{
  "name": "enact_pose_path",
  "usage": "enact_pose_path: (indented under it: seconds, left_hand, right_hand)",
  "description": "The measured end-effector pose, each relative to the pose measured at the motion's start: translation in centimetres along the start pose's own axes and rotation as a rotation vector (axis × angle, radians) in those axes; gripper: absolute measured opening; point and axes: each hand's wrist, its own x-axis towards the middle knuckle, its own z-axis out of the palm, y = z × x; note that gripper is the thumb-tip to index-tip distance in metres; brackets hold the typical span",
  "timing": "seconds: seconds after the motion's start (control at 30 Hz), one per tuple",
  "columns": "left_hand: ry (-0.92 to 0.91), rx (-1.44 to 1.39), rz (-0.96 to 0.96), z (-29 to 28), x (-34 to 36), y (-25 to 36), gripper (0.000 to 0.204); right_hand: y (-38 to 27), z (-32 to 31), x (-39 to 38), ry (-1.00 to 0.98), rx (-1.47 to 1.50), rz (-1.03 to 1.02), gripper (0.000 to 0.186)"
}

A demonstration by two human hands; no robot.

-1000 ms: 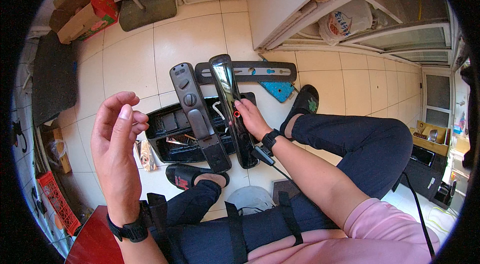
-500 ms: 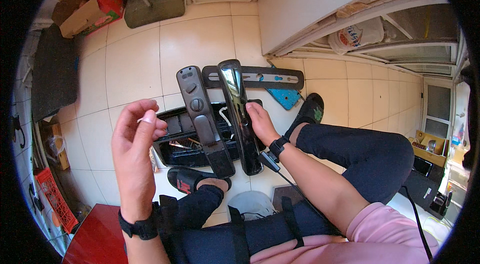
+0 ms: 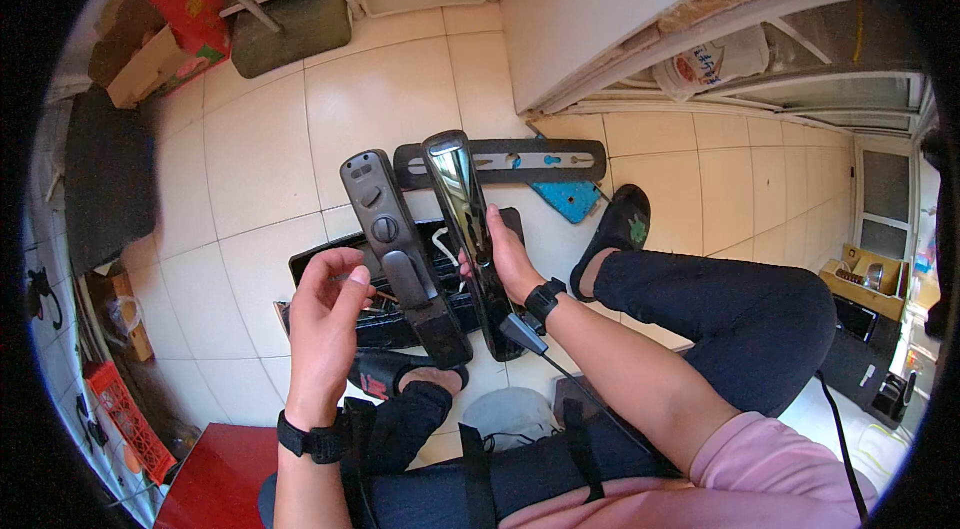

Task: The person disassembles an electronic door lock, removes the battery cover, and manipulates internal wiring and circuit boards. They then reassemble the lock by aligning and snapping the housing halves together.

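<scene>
My right hand (image 3: pixel 508 254) grips a long glossy black door-lock panel (image 3: pixel 462 204) by its side, tilted over an open black tool case (image 3: pixel 300 266) on the floor. Just left of it, a dark grey door-lock panel (image 3: pixel 410 274) with a round knob and a lever handle rests across the case. My left hand (image 3: pixel 325 314) hovers beside that grey panel, fingers curled toward the thumb. Whatever those fingers may pinch is too small to make out. Behind both panels lies a black slotted mounting plate (image 3: pixel 560 161).
A blue triangular piece (image 3: pixel 568 199) lies partly under the mounting plate. My slippered feet flank the case. A red box (image 3: pixel 222 484) stands at lower left, near a red plastic crate (image 3: pixel 130 424). A dustpan (image 3: pixel 290 29) is at the far wall; a white cabinet (image 3: pixel 600 9) stands at far right.
My left hand has moved right, close to the grey panel. My right hand keeps hold of the glossy panel, its fingers now showing at the panel's left side. The view has shifted slightly.
</scene>
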Motion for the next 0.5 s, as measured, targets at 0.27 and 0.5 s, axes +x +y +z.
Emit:
enact_pose_path:
  seconds: [0.27, 0.5]
  left_hand:
    - [0.0, 0.009, 0.033, 1.1, -0.7, 1.6, 0.023]
    - [-0.034, 0.001, 0.054, 0.8, -1.1, 1.5, 0.029]
  right_hand:
    - [0.7, 0.5, -1.0, 0.057, 0.004, -0.106, 0.066]
    - [0.9, 0.3, -2.4, 0.029, -0.03, -0.171, 0.064]
